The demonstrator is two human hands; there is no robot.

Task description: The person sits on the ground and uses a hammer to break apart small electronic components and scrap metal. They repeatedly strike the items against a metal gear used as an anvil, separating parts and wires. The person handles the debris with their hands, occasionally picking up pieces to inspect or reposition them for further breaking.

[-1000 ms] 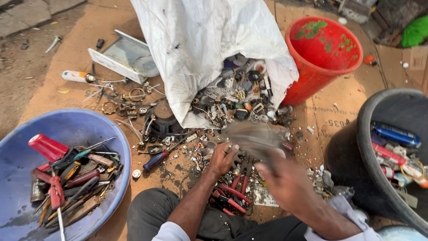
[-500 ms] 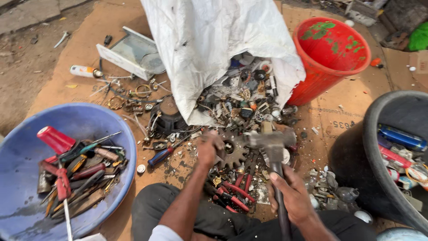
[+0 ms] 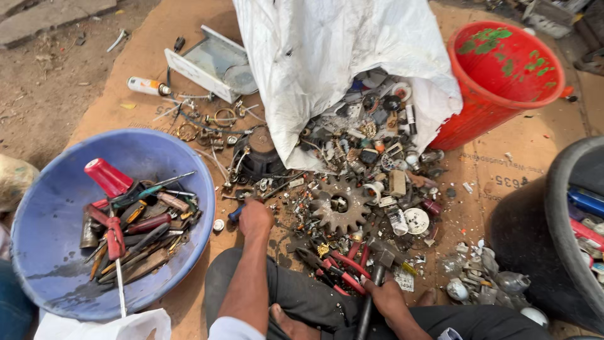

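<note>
My right hand (image 3: pixel 389 300) grips the dark handle of a hammer (image 3: pixel 379 259), whose metal head rests low on the scrap pile just below a rusty toothed gear (image 3: pixel 340 205). My left hand (image 3: pixel 255 218) is closed over a blue-handled tool (image 3: pixel 235 213) lying left of the gear, among small metal bits. Red-handled pliers (image 3: pixel 343 267) lie between my hands, in front of my knees. A white sack (image 3: pixel 327 56) lies open above, spilling mixed scrap parts (image 3: pixel 377 145) onto brown cardboard (image 3: pixel 503 170).
A blue basin (image 3: pixel 50 226) at the left holds screwdrivers, pliers and a red cap. A red bucket (image 3: pixel 503 82) stands at the upper right, a dark tub (image 3: pixel 566 220) with items at the right edge. A white metal panel (image 3: pixel 207 66) and a spray can (image 3: pixel 148 86) lie upper left.
The hammer has come down from a raised, blurred swing to rest below the gear. My left hand has shifted left from the gear to the blue-handled tool.
</note>
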